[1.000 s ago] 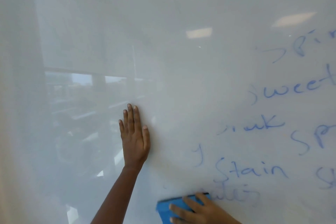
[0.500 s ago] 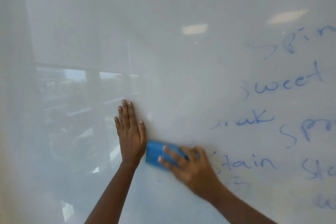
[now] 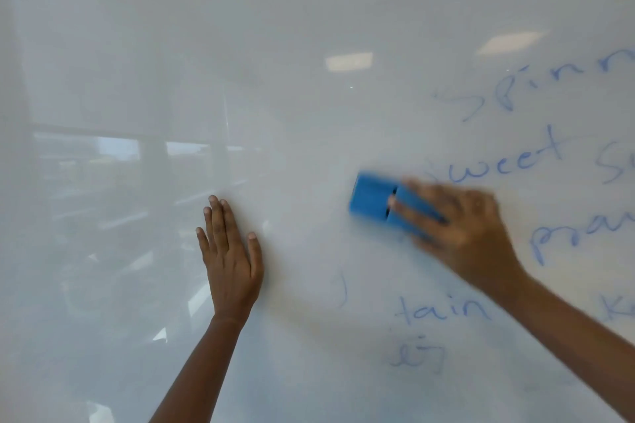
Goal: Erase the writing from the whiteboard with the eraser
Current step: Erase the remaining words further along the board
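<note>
the right hand (image 3: 460, 233) is the working grip: its fingers (image 3: 417, 211) lie flat and spread over the back of the blue eraser (image 3: 372, 201) and press it on the whiteboard (image 3: 309, 113), so the grip is pressed down on the eraser more than wrapped around it. the thumb is not visible, so i cannot tell if it pinches the lower edge. the hand and the eraser are blurred.

the eraser looks light and a little soft, like foam or felt with a dark groove across its back. i judge it will slide easily on this glossy board, so it needs steady pressure from above, with the fingers over the middle of the back and not only on the near end, or it may tip or slip out.

just beside the grip, up and to the right, is the blue writing (image 3: 505, 161): "sweet", more words above it, and "tain" below the wrist. much of it remains to wipe.

well apart to the left, the left hand (image 3: 232, 261) rests open and flat on a clean part of the board and holds nothing.
</note>
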Available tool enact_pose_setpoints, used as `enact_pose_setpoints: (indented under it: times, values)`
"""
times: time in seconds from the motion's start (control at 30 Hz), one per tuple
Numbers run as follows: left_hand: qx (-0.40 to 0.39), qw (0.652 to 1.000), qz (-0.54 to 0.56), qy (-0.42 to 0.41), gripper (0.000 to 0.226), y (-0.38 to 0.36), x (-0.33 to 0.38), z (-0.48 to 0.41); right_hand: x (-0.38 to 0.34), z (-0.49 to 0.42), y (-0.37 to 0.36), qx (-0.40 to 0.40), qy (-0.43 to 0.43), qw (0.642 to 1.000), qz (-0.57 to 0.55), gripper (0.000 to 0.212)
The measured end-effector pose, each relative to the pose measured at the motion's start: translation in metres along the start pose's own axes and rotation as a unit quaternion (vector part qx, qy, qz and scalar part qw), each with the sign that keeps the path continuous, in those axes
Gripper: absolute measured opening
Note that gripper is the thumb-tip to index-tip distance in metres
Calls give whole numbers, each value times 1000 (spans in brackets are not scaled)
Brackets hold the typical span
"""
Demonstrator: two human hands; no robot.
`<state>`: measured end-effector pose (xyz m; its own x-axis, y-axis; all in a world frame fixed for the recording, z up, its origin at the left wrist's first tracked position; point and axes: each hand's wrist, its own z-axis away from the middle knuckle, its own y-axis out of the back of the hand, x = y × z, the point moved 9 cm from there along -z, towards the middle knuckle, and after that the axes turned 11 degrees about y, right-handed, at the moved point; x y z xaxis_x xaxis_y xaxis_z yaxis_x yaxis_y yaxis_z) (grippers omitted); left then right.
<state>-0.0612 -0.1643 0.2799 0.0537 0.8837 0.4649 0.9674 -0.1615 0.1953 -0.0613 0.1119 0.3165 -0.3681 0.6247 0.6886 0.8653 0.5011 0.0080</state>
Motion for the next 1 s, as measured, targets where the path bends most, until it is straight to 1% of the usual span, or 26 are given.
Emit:
enact_pose_setpoints:
  times: [0.07, 0.1, 0.17, 0.2, 0.23, 0.3, 0.37, 0.4, 0.43, 0.47, 0.5, 0.57, 0.63, 0.67, 0.73, 0.8, 0.83, 0.87, 0.9, 0.93, 1.0]
  values:
    - [-2, 1000, 2, -12, 56, -3, 10, 1, 46, -19, 6, 18, -105, 994, 9, 40]
    - [-2, 1000, 4, -19, 56, -5, 16, 1, 54, -21, 8, 26, -139, 990, 9, 41]
    - [-3, 1000, 12, -27, 56, -7, 25, 0, 40, -18, 5, 37, -161, 986, 11, 41]
    - [-3, 999, 16, -31, 56, -8, 31, 1, 20, -12, -1, 28, -144, 989, 12, 39]
    - [-4, 999, 18, -37, 56, -9, 36, 1, -8, -2, -7, 13, -107, 994, 6, 37]
    - [-6, 999, 22, -46, 55, -11, 44, 2, -74, 32, -22, -39, 16, 999, -28, 29]
    - [-6, 999, 29, -44, 55, -11, 48, 3, -132, 79, -31, -118, 157, 979, -62, 33]
    - [-7, 999, 32, -43, 55, -11, 49, 3, -149, 99, -33, -158, 207, 962, -77, 33]
    - [-9, 998, 37, -43, 55, -11, 49, 4, -155, 110, -32, -183, 233, 951, -92, 33]
    - [-11, 998, 43, -43, 54, -10, 49, 4, -151, 110, -30, -187, 238, 948, -104, 33]
    - [-13, 998, 51, -42, 54, -10, 49, 4, -140, 100, -27, -167, 229, 953, -107, 35]
    - [-21, 997, 68, -38, 54, -8, 47, 3, -107, 62, -20, -102, 192, 973, -75, 38]
    - [-23, 996, 83, -35, 54, -5, 47, 3, -61, 15, -12, -51, 117, 991, -40, 33]
    - [-24, 995, 91, -32, 54, -4, 47, 3, -35, -7, -9, -36, 60, 997, -32, 32]
    - [-28, 994, 104, -27, 54, -2, 46, 3, 1, -36, -7, -30, -44, 998, -29, 35]
    - [-34, 993, 111, -29, 55, 0, 46, 3, 0, -42, -10, -30, -83, 996, -22, 38]
    - [-36, 993, 112, -33, 54, 1, 46, 3, -14, -36, -14, -33, -76, 996, -27, 37]
    - [-38, 992, 111, -37, 54, 2, 46, 3, -36, -25, -19, -41, -51, 997, -45, 35]
    - [-39, 992, 110, -38, 53, 3, 46, 3, -64, -9, -24, -56, -7, 996, -68, 32]
    - [-41, 992, 110, -39, 53, 3, 46, 3, -95, 13, -30, -91, 51, 990, -91, 31]
    - [-47, 992, 112, -36, 52, 3, 46, 3, -142, 64, -35, -163, 158, 966, -123, 38]
